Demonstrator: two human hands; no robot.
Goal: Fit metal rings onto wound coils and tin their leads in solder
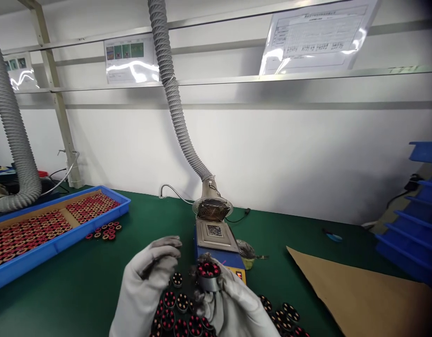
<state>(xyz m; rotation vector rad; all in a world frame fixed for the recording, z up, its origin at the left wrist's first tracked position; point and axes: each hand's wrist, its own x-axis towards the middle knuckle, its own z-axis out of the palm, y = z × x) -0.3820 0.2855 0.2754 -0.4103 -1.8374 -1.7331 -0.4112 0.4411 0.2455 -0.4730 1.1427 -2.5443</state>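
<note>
My right hand (233, 295), in a white glove with blackened fingertips, is closed around a round metal part (209, 276). The part has a smooth silver side wall and a dark top dotted with red. To its left is my left hand (153, 267), also gloved and stained grey at the fingers. Its fingers are bent and apart from the part, and I see nothing held in them. Below and between the hands lies a cluster of round black parts (183, 303) with red or cream dots. Several similar parts (286, 318) lie to the right of my right hand.
Behind my hands stands a blue heating device (218, 234) under a grey extraction hose (177, 107). A blue tray (61, 245) of red-black parts is at left, with loose parts (105, 231) beside it. Brown cardboard (363, 290) and stacked blue bins (412, 224) are at right.
</note>
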